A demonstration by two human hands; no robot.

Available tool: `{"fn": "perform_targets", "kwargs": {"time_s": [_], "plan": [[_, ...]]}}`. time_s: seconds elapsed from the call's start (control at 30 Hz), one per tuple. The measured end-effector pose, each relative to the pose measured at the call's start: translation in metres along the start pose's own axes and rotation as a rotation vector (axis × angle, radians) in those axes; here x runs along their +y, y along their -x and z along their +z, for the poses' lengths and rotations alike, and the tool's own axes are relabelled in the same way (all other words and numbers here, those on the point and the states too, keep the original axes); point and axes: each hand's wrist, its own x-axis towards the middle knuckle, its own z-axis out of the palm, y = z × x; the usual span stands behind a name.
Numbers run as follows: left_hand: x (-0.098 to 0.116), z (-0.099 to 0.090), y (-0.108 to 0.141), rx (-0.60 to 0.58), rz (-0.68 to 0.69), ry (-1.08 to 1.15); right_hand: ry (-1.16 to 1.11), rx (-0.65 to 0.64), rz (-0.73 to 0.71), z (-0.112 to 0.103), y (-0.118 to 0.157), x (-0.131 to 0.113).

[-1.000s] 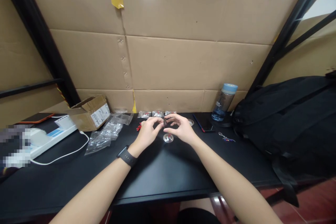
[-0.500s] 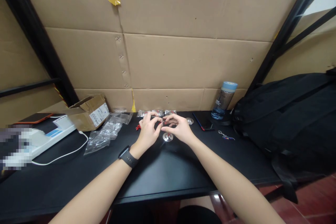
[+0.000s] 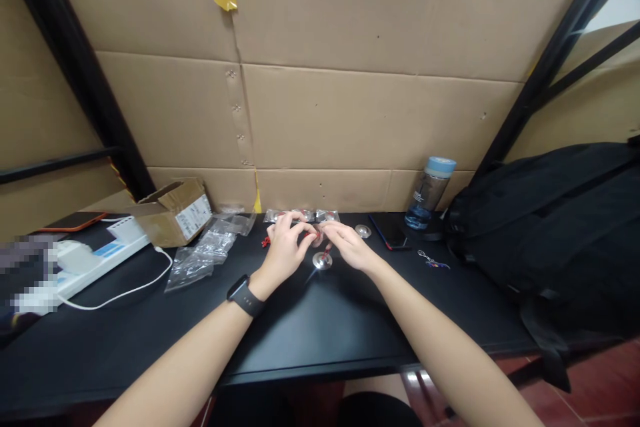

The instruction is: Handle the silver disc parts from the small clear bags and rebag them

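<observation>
A small shiny metal finger cymbal (image 3: 319,233) with red cord is between my two hands, raised above the black table. My left hand (image 3: 287,245) pinches it at its left side, thumb and forefinger curled together. The fingers of my right hand (image 3: 351,246) are bent together at its right rim; part of their grip is hidden. Just below lies another finger cymbal (image 3: 323,261) on the table, a bit of red cord at its middle. A third metal disc (image 3: 363,231) lies to the right of my right hand. Red cord (image 3: 266,241) shows beside my left hand.
Behind my hands lie clear packets (image 3: 327,215). On the left are crumpled plastic bags (image 3: 203,255), an open cardboard box (image 3: 175,213) and a white power strip (image 3: 100,267). Rightward are a phone (image 3: 393,235), a keychain (image 3: 434,260), a water bottle (image 3: 427,193) and a black backpack (image 3: 550,227).
My right hand's fingers have straightened and drawn together, and the held cymbal has turned so its face shows more. The view has shifted slightly.
</observation>
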Motion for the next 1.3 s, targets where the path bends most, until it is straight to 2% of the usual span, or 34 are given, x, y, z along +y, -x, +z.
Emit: {"fn": "perform_targets", "kwargs": {"time_s": [0.2,0.37,0.53,0.63,0.7,0.77,0.93,1.17,1.3], "plan": [[0.000,0.002,0.001,0.002,0.005,0.004,0.205,0.055,-0.120,0.001,-0.001,0.008],[-0.001,0.003,0.001,-0.009,0.025,0.026,0.239,0.100,-0.090,0.008,-0.001,0.007],[-0.002,0.004,-0.001,-0.036,-0.063,0.253,0.247,0.135,-0.077,0.010,-0.002,0.010],[-0.006,0.004,-0.002,-0.153,-0.077,0.454,0.244,0.112,-0.079,0.008,-0.002,0.010],[-0.008,0.004,-0.002,-0.239,-0.054,0.516,0.258,0.097,-0.096,0.006,-0.002,0.009],[-0.011,0.003,-0.003,-0.278,-0.038,0.539,0.284,0.089,-0.111,0.005,-0.001,0.008],[-0.011,0.000,-0.006,-0.321,-0.034,0.517,0.311,0.068,-0.147,0.006,0.000,0.006],[-0.010,-0.007,-0.009,-0.325,0.021,0.304,0.309,0.111,-0.173,-0.004,-0.001,0.003],[-0.010,-0.003,-0.005,-0.327,0.079,0.194,0.309,0.077,-0.151,-0.004,-0.001,0.006]]}}
